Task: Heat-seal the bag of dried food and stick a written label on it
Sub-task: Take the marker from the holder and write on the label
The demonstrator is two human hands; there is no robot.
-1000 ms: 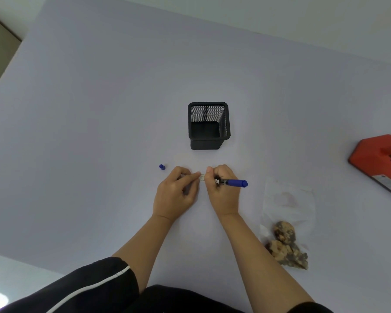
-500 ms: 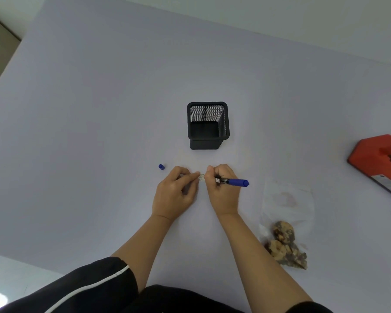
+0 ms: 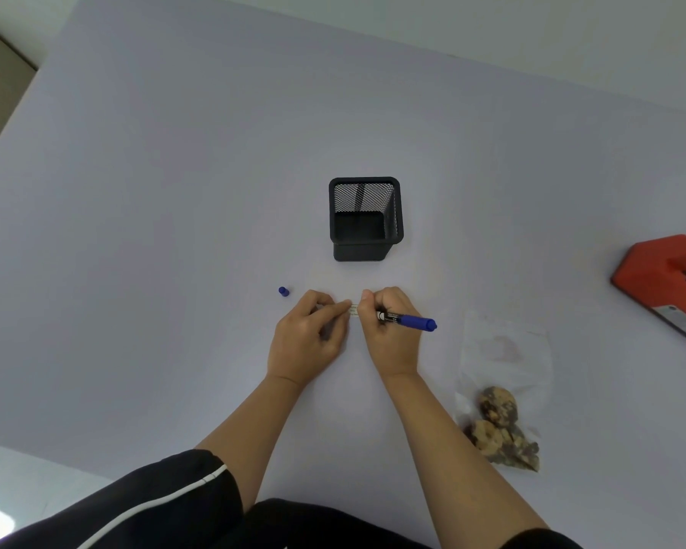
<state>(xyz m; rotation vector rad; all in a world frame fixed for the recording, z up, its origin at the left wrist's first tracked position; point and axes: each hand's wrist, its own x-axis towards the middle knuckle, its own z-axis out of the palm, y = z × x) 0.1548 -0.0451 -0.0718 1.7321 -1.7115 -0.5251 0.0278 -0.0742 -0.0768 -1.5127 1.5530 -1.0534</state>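
Note:
A small white label point(image 3: 353, 310) lies on the pale table between my two hands, mostly hidden by fingers. My left hand point(image 3: 307, 336) presses its fingertips down on the label's left part. My right hand point(image 3: 389, 330) grips a blue marker point(image 3: 408, 320), whose tip points left onto the label while its blue end sticks out to the right. The marker's blue cap point(image 3: 283, 291) lies loose on the table to the left of my left hand. A clear plastic bag of brown dried food point(image 3: 499, 406) lies flat to the right of my right forearm.
A black mesh pen holder point(image 3: 365, 219) stands just beyond my hands. A red heat sealer point(image 3: 666, 279) sits at the right edge of the view. The table's near edge runs along the lower left.
The marker's blue end has drifted slightly to the right as my right hand shifts over the label. My left hand stays put on the label.

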